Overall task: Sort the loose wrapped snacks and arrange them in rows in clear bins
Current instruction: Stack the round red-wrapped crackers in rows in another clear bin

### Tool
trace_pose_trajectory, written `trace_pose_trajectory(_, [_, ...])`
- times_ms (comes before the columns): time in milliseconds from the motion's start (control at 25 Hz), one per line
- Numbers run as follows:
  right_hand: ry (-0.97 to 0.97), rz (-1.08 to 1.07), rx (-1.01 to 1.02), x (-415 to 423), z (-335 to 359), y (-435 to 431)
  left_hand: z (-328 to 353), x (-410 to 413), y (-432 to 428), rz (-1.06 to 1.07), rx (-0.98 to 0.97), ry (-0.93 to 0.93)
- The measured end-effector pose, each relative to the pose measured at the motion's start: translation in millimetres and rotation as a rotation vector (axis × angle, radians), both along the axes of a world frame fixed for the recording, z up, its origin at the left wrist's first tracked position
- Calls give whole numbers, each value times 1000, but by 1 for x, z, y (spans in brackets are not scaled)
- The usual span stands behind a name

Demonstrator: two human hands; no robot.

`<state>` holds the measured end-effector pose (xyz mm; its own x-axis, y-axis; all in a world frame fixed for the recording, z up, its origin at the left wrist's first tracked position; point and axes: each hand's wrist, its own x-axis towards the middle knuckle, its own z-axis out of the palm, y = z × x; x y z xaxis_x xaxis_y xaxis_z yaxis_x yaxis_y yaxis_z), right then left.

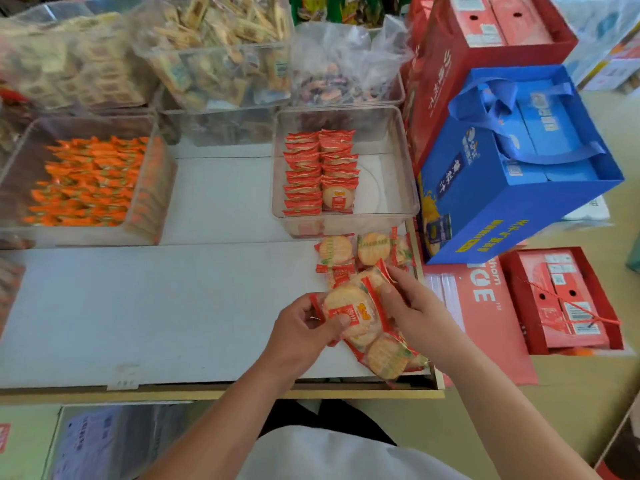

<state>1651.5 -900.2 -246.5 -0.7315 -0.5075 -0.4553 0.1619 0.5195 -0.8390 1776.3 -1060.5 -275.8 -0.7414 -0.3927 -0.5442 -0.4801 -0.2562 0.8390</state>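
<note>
The white counter point(173, 306) is carrying everything. A clear bin point(410, 188) is sitting against its right edge, well back from the front. Two rows of red-ended packets point(318, 171) are standing on edge along the bin's left side, and its right half is showing bare floor. A second bin point(162, 188), full of orange sweets, is sitting at the counter's left edge.

Loose cracker packets point(367, 251) are lying flat along the right edge, between the clear bin and the front right corner. More of them are spilling towards the front edge under the hands.

Above that corner, a small stack of packets point(349, 313) is being held. The left hand point(301, 327) is gripping its near-left end, thumb pressing on top and fingers curling beneath. The right hand point(415, 306) is pinching the far-right side, fingers curved along the wrapper edges.

These packets are probably very light, and the film looks glossy and likely slippery. The round crackers inside are probably brittle. The flat faces, squeezed gently, look like the safest hold for a stack. The crimped red ends are probably suiting single packets, without pressing on the cracker rims.
</note>
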Motion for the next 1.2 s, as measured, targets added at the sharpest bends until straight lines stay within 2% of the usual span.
trace_pose_trajectory(240, [-3, 164, -5, -9, 28, -29, 22, -19, -8, 25, 13, 52])
trace_pose_trajectory(360, [149, 155, 60, -39, 38, -41, 34, -39, -27, 0, 14, 96])
trace_pose_trajectory(520, [280, 41, 46, -106, 47, -70, 31, -75, -75, 36, -269, 65])
trace_pose_trajectory(720, [346, 291, 224, -175, 7, -136, 16, -118, -133, 111, -483, 17])
trace_pose_trajectory(920, [336, 465, 288, -207, -34, -171, -11, -143, -153, 70, -556, -2])
trace_pose_trajectory(1080, [343, 619, 370, -216, -66, -176, -29, -147, -159, -93, -890, -53])
trace_pose_trajectory(1200, [420, 648, 567, -214, -77, -178, -34, -147, -161, -163, -995, -37])
